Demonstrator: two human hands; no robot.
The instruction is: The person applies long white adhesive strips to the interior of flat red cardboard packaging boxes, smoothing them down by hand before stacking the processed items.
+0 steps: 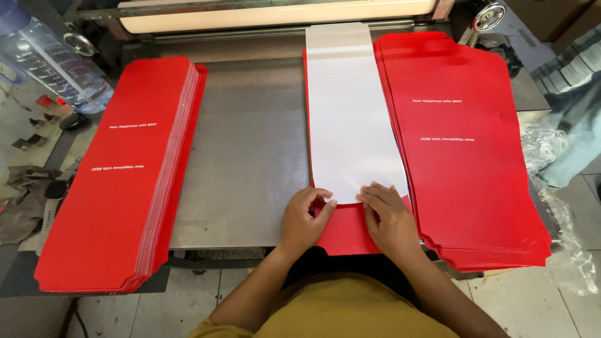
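Stacks (119, 169) (466, 150) of red cards flanking hands (305, 219) (391, 219)

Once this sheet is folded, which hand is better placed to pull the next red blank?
Probably the right hand. It rests on the folded sheet directly beside the fanned red stack on the right, which overlaps that sheet's edge. The left hand has bare metal table between it and the left red stack.

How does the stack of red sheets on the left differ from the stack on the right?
The left stack lies squared and slanted, away from both hands; the right stack is fanned out, with the right hand at its near inner edge. A white-faced sheet lies against the right stack, none by the left stack. Both are flat red die-cut sheets with white print, on the metal table.
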